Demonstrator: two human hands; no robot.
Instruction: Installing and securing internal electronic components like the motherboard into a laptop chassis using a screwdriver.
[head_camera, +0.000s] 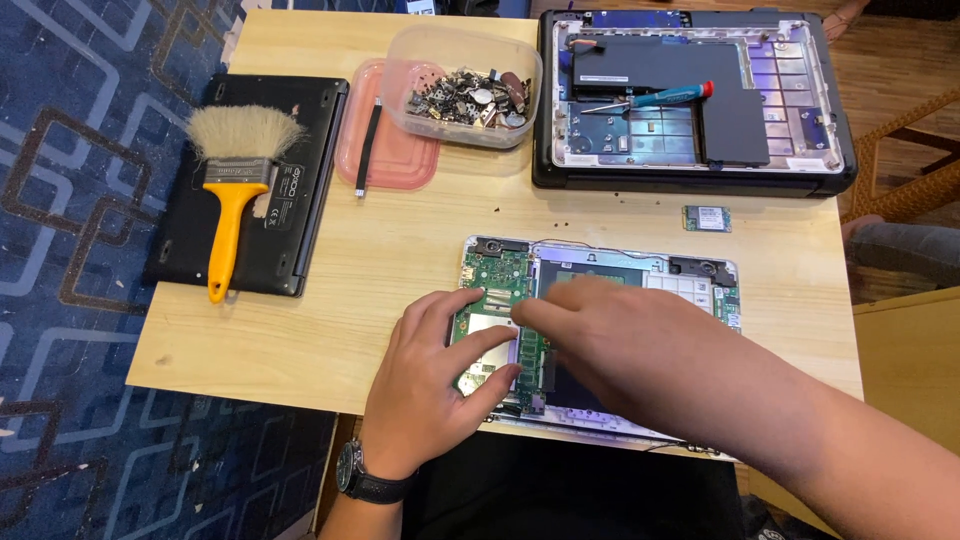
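An opened small laptop (690, 280) lies at the near edge of the wooden table (400, 250), its green circuit board (495, 272) and dark battery exposed. My left hand (435, 375) rests on the board's left side, thumb and fingers spread around a green memory module (530, 350). My right hand (610, 335) reaches across from the right, fingertips pressing on the module's top end. A black watch sits on my left wrist. The board's middle is hidden under both hands.
A larger opened laptop (800, 110) with a teal-handled screwdriver (655, 97) lies at the back right. A clear tub of screws and parts (465, 95) stands on a pink lid (390, 160). A yellow-handled brush (235, 190) rests on a black cover (300, 200). A small card (707, 218) lies loose.
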